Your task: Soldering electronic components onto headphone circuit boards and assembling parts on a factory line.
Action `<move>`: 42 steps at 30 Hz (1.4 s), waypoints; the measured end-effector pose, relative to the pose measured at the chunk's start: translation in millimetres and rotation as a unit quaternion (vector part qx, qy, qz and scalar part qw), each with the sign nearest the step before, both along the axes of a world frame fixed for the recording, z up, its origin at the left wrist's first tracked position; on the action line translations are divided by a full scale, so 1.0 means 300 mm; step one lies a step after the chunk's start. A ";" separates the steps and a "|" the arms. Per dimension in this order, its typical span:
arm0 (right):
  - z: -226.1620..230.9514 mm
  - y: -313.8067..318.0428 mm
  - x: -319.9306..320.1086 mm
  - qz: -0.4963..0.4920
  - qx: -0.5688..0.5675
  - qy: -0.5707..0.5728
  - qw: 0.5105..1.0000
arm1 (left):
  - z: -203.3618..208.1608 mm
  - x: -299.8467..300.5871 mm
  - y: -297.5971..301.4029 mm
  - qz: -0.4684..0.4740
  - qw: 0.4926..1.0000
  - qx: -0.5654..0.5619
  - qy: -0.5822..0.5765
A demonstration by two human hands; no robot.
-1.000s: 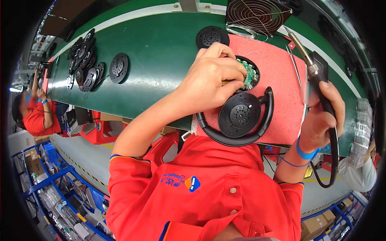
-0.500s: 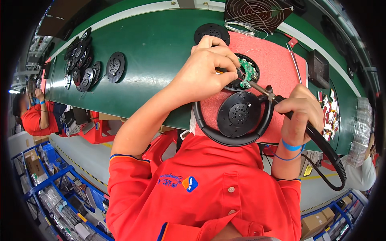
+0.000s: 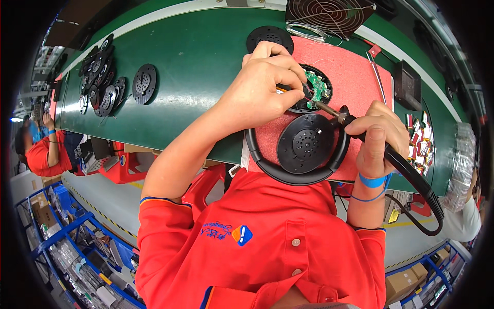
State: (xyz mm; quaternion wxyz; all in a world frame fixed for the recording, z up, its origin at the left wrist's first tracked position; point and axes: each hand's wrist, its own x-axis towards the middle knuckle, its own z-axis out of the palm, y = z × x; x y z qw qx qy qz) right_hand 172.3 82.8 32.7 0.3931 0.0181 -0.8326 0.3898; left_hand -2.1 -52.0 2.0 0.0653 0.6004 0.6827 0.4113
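Note:
A pair of black over-ear headphones lies on the pink mat, its padded headband point(image 3: 290, 176) curving toward me. The far ear cup point(image 3: 328, 81) is uncovered and shows a green circuit board point(image 3: 317, 88) with thin wires. My left hand point(image 3: 265, 87) leans over that cup, thumb and forefinger pinched on a thin wire at the board's left edge. My right hand point(image 3: 380, 141) is wrapped round the handle of a soldering iron point(image 3: 411, 169); its tip meets the board's lower edge, near the left fingertips. Closer to me, a round perforated black speaker plate point(image 3: 304, 144) lies inside the headband.
Tweezers point(image 3: 377, 77) lie along the pink mat's point(image 3: 355, 67) right side, near a black tray point(image 3: 407, 85). Small battery packs point(image 3: 421, 141) pile at right. A fan point(image 3: 329, 15) stands behind. More speaker plates point(image 3: 103, 77) cluster at left. The iron's cord point(image 3: 429, 234) loops down on the right.
The iron and my right hand have shifted slightly left, while its tip stays at the board. My left hand keeps its pinch almost unmoved. The whole view has drifted a little.

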 end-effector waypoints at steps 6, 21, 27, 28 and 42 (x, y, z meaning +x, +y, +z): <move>-0.001 0.002 -0.001 0.002 -0.002 -0.002 1.000 | 0.000 0.001 0.000 0.000 1.000 0.003 0.001; 0.005 -0.003 0.000 0.001 -0.004 -0.003 1.000 | -0.002 0.002 -0.001 0.004 1.000 0.004 0.006; -0.008 0.010 0.012 -0.002 -0.021 0.026 0.999 | 0.001 0.005 0.000 0.004 1.000 0.000 0.010; -0.009 0.011 0.011 -0.003 -0.021 0.038 0.999 | 0.002 0.006 0.000 0.004 1.000 0.001 0.011; -0.012 0.011 0.013 0.003 -0.028 0.042 0.999 | 0.018 0.027 -0.001 0.007 0.992 0.019 0.121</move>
